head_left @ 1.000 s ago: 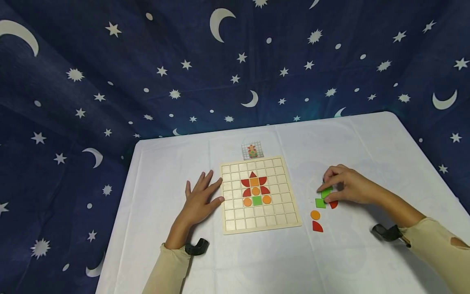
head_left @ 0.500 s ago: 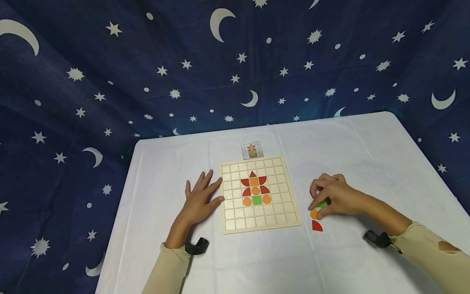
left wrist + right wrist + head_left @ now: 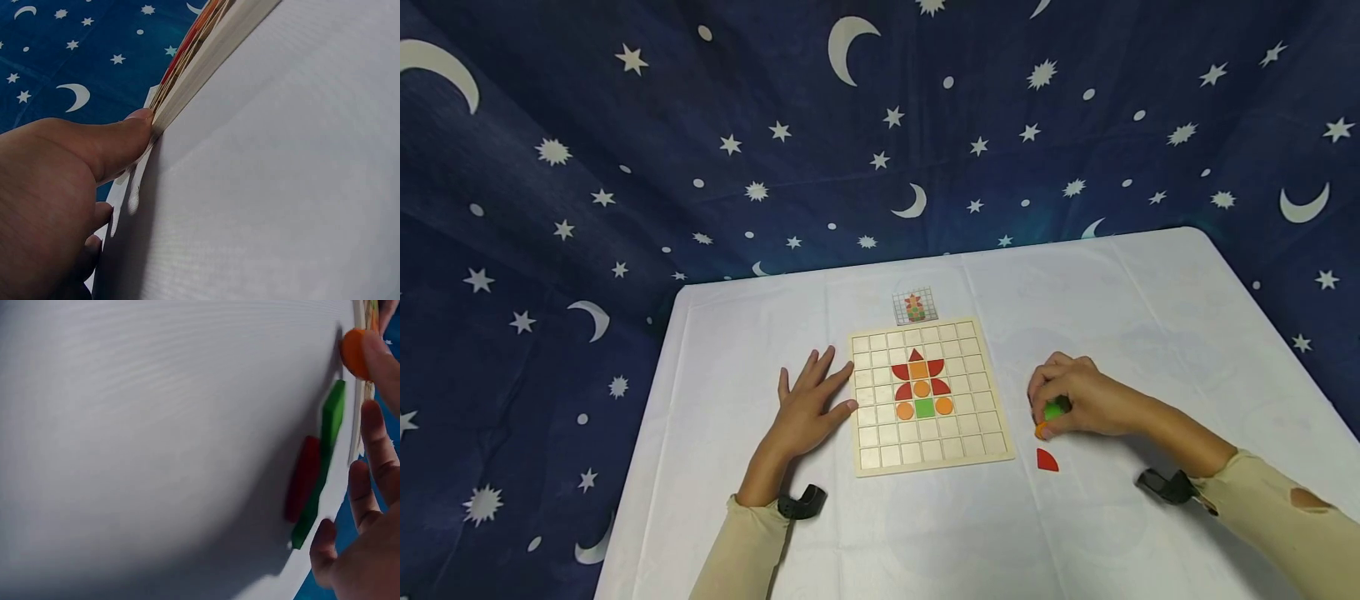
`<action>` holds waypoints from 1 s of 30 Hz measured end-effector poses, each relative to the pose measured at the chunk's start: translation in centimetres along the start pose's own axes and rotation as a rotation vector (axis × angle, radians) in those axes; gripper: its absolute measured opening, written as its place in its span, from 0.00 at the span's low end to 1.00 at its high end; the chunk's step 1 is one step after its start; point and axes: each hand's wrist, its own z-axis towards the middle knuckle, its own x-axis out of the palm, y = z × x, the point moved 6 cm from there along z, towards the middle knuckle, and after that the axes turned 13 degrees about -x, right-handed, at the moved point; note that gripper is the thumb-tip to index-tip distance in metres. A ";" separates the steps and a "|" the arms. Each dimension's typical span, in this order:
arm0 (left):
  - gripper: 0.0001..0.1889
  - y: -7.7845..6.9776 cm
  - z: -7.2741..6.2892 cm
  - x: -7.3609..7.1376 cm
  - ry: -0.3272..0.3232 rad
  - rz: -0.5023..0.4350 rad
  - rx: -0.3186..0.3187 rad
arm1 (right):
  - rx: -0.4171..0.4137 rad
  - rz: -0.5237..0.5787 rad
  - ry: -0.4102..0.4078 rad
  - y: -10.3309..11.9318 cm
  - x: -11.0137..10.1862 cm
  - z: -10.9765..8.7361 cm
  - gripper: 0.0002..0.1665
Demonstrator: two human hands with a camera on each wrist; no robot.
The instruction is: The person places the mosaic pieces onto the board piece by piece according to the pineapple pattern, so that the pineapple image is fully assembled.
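My left hand (image 3: 808, 412) lies spread on the cloth, its forefinger and thumb tips touching the left edge of the wooden grid board (image 3: 977, 425). In the left wrist view the thumb (image 3: 125, 140) presses against the board's side. On the board sits a figure of red, orange and green flat pieces. To the right of it, my right hand (image 3: 1086, 400) pinches an orange disc (image 3: 1040, 430); the right wrist view shows the disc (image 3: 355, 355) tilted by the thumb. Under that hand lie green pieces (image 3: 332, 419) and a red piece (image 3: 302, 481), mostly hidden in the head view.
A small pattern card (image 3: 915, 307) lies just behind the board. A red quarter-circle piece (image 3: 1047, 460) is on the white tablecloth (image 3: 940, 533), nearer than the right hand. Dark blue star-printed fabric (image 3: 820, 208) hangs behind the table.
My right hand has moved left and nearer, from over the green pieces to the orange disc, where thumb and fingers have closed on it. The left hand and board have stayed put.
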 end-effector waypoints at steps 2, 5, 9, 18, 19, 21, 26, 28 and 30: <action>0.33 0.0 0.0 0.0 0.000 0.000 0.000 | 0.018 0.057 -0.022 0.0 -0.2 0.3 0.15; 0.33 0.0 -0.1 -0.1 -0.005 -0.004 0.003 | 0.065 0.141 -0.069 -0.1 -0.4 1.1 0.11; 0.33 0.0 -0.1 -0.1 -0.008 -0.009 0.008 | 0.133 0.253 -0.127 0.2 0.1 2.5 0.08; 0.33 -0.1 -0.2 -0.1 -0.024 -0.016 0.019 | 0.210 0.380 -0.165 1.7 3.1 6.3 0.10; 0.33 -0.1 -0.2 -0.1 -0.025 -0.016 0.020 | 0.217 0.384 -0.160 2.0 3.4 6.6 0.10; 0.33 -0.2 -0.2 -0.1 -0.026 -0.015 0.023 | 0.228 0.399 -0.149 2.4 4.0 7.3 0.10; 0.33 -0.2 -0.1 -0.2 -0.024 -0.009 0.022 | 0.269 0.473 -0.142 3.5 4.9 8.4 0.11; 0.33 -0.2 -0.1 -0.1 -0.023 -0.008 0.019 | 0.299 0.520 -0.150 3.8 5.3 8.8 0.11; 0.33 -0.1 -0.1 -0.1 -0.020 -0.006 0.017 | 0.326 0.566 -0.160 4.1 5.8 9.1 0.10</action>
